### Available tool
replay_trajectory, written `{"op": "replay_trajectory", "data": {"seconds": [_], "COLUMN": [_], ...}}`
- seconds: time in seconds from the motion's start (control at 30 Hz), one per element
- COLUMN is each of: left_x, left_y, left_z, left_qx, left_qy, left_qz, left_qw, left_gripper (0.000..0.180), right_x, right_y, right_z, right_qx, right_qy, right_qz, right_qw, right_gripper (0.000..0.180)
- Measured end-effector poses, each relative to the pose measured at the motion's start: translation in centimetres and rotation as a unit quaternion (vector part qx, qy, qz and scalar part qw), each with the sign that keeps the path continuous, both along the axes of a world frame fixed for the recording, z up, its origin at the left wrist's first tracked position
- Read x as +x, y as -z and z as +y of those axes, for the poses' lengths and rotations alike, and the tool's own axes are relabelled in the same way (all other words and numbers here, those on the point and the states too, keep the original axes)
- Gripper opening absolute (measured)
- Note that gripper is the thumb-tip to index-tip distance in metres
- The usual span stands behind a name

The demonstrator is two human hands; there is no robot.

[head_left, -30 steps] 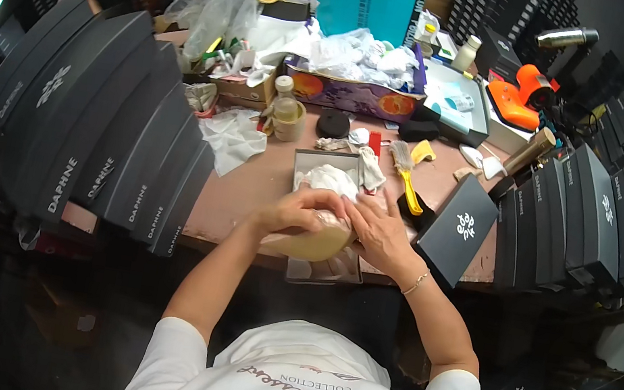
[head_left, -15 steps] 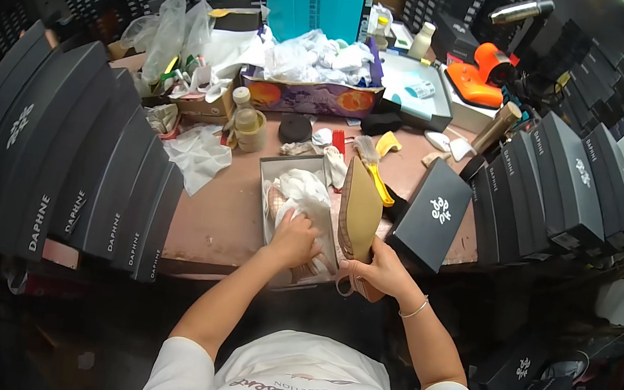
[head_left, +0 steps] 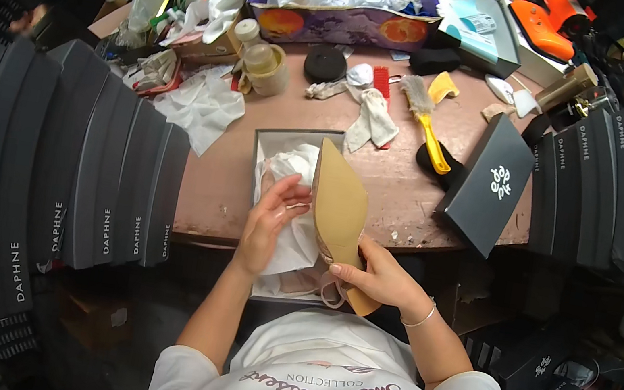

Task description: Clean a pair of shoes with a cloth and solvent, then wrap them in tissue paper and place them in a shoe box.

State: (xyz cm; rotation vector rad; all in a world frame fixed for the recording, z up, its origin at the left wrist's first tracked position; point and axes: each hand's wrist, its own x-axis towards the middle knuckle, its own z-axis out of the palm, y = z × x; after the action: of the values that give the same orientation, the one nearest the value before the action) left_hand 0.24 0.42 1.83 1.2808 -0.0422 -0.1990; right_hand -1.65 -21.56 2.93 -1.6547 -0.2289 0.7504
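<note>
Your right hand point(head_left: 385, 276) grips the shoe point(head_left: 334, 219) near its heel point(head_left: 363, 302), likely baring the sole point(head_left: 347, 192); your empty left hand point(head_left: 265, 224) hovers half-open.

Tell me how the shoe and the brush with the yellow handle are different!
The shoe is held in the right hand, but the brush lies on the table with no hand on it. The shoe shows a wide tan sole, while the brush has a narrow bright yellow handle and pale bristles. The shoe also looks bigger than the brush here. Both are longer than they are wide.
</note>
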Motion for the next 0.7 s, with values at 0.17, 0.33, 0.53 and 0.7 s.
{"op": "replay_trajectory", "data": {"seconds": [0.17, 0.33, 0.53, 0.7], "left_x": [-2.3, -3.5, -3.8, -3.7], "left_y": [0.1, 0.3, 1.6, 0.4], "left_z": [-1.9, -2.0, -1.5, -2.3], "left_qx": [-0.233, -0.274, -0.308, -0.265], "left_qy": [-0.056, -0.072, -0.072, -0.094], "left_qz": [0.124, 0.152, 0.192, 0.186], "left_qw": [0.963, 0.947, 0.929, 0.941], "left_gripper": [0.049, 0.048, 0.047, 0.048], "right_x": [-1.7, -2.6, -3.2, -2.7], "right_y": [-1.1, -0.9, 0.7, 0.8], "right_z": [2.4, 3.1, 3.2, 3.0], "right_qx": [0.070, 0.017, 0.062, 0.138], "right_qy": [-0.015, -0.041, -0.055, -0.086], "right_qz": [0.009, 0.001, 0.085, 0.139], "right_qw": [0.997, 0.999, 0.993, 0.977], "right_gripper": [0.041, 0.038, 0.034, 0.035]}}
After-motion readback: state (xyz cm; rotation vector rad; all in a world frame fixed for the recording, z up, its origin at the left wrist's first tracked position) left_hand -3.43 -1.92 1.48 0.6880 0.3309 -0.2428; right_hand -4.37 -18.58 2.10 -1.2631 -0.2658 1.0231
